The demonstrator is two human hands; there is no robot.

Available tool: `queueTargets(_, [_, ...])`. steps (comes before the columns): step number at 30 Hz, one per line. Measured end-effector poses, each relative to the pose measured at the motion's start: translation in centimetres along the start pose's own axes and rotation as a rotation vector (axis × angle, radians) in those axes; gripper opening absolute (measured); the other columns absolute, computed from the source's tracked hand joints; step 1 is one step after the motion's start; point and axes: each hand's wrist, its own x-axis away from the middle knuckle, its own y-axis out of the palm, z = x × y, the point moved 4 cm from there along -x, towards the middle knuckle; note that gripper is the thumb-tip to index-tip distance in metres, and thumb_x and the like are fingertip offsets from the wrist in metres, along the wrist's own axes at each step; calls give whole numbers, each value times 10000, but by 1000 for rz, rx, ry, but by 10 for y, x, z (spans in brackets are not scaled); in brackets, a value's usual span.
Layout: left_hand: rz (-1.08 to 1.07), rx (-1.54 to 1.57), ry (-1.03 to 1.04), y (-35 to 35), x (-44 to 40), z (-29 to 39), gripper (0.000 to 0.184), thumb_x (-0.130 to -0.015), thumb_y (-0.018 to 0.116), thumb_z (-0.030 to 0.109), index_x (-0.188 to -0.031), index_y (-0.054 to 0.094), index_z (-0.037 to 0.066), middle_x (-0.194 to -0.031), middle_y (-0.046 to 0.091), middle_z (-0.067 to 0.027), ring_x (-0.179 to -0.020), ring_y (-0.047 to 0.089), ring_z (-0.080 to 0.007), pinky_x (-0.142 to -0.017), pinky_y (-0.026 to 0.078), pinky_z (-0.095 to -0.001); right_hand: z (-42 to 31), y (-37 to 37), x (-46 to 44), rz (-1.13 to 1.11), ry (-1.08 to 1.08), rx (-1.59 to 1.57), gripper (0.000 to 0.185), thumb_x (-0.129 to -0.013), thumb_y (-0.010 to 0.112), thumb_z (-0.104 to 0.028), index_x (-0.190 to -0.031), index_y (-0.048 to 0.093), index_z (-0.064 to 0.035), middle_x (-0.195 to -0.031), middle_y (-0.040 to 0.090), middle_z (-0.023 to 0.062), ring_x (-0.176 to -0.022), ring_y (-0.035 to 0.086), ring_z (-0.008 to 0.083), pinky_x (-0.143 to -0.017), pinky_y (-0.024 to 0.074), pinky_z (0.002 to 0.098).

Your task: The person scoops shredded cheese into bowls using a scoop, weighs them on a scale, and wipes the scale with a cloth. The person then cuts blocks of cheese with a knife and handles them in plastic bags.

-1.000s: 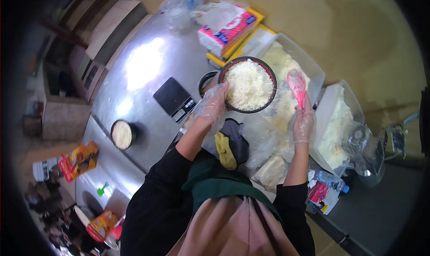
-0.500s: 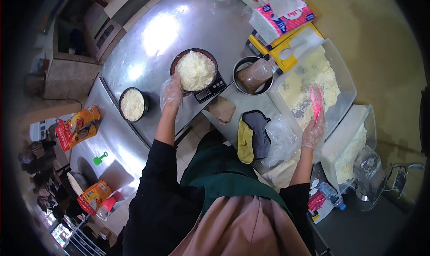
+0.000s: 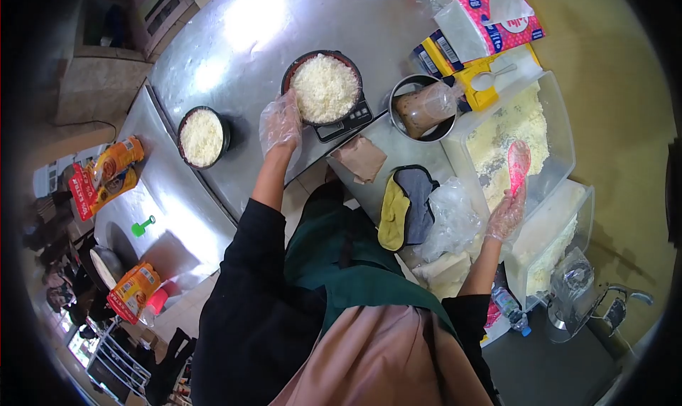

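Observation:
A round dark pan heaped with grated white cheese or similar shreds sits on a black digital scale. My left hand, in a clear plastic glove, is closed at the pan's left rim; its fingertips are partly hidden by the loose glove. Also gloved, my right hand grips the handle of a pink scoop. The scoop's head is over a clear plastic tub of pale yellow crumbly shreds.
A smaller dark pan of white shreds stands at left. Near the tub are a pot holding a brown-filled bag, a folded brown cloth, a yellow-grey mitt and a second tub. Orange packets lie farther left.
The view has shifted, so the table and its things sit differently in the frame. Both hands keep their places: left at the pan's rim, right on the scoop over the tub.

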Motion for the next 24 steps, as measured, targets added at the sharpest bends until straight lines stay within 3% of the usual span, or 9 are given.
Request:
queueTargets(2, [178,-592,571,-2,7,5,480,-945,383,361,-1311,421,53,-1134,577,-216,-982,593,-280,-838,446,-366,-1,1,0,6,18,1,406,-891,451,-64,-1294,447,-7,-1101,564,144,-952,538,196,-860,410,300])
queueTargets(3, [176,-591,564,-1,6,-1,480,-945,383,361,-1311,421,53,-1134,577,-216,-982,593,-280,-838,446,-366,-2,0,0,22,38,-3,406,-890,473,-99,-1289,462,-22,-992,600,108,-872,534,157,-808,415,286])
queueTargets(5, [-23,423,-49,-17,18,-5,490,-949,427,300,-1373,312,84,-1044,606,-153,-799,630,-210,-688,501,-309,-5,-2,-1,-32,91,51,415,-893,448,-70,-1307,441,-37,-1010,599,124,-871,552,177,-807,429,306])
queueTargets(9, [39,978,-129,-10,33,-57,472,-956,443,307,-1360,315,101,-784,513,-21,-598,550,-119,-527,466,-241,52,0,-19,-165,103,282,446,-864,474,-127,-1309,457,-90,-952,620,158,-850,578,262,-783,435,374])
queueTargets(13, [-27,987,-161,6,68,-93,442,-947,469,337,-1312,375,105,-798,527,-22,-633,557,-113,-546,457,-239,66,10,-46,-289,146,533,454,-852,450,-126,-1305,466,-116,-932,620,205,-841,587,345,-779,436,413])
queueTargets(15, [-71,963,-176,16,86,-104,428,-946,473,333,-1299,397,103,-799,526,-19,-638,553,-109,-559,455,-238,49,23,-47,-423,-19,723,431,-885,456,-167,-1312,441,-116,-938,606,227,-883,579,383,-777,444,443])
queueTargets(19, [-127,826,-192,26,114,-102,385,-945,479,308,-1261,448,90,-820,527,-21,-665,547,-101,-589,452,-234,17,29,-45,-620,76,665,441,-868,488,-179,-1304,465,-119,-877,609,200,-849,589,345,-764,449,422])
queueTargets(22, [-140,732,-218,34,121,-100,363,-945,468,270,-1258,459,88,-839,526,-33,-680,547,-103,-605,460,-246,31,39,-40,-787,184,374,419,-867,512,-187,-1277,504,-99,-838,605,114,-762,578,226,-688,456,350])
queueTargets(24, [-139,724,-160,33,124,-96,352,-944,463,257,-1254,472,89,-846,528,-38,-679,547,-105,-615,464,-250,62,57,-37,-903,482,-235,380,-881,516,-208,-1236,543,-75,-818,576,22,-669,507,102,-606,415,244])
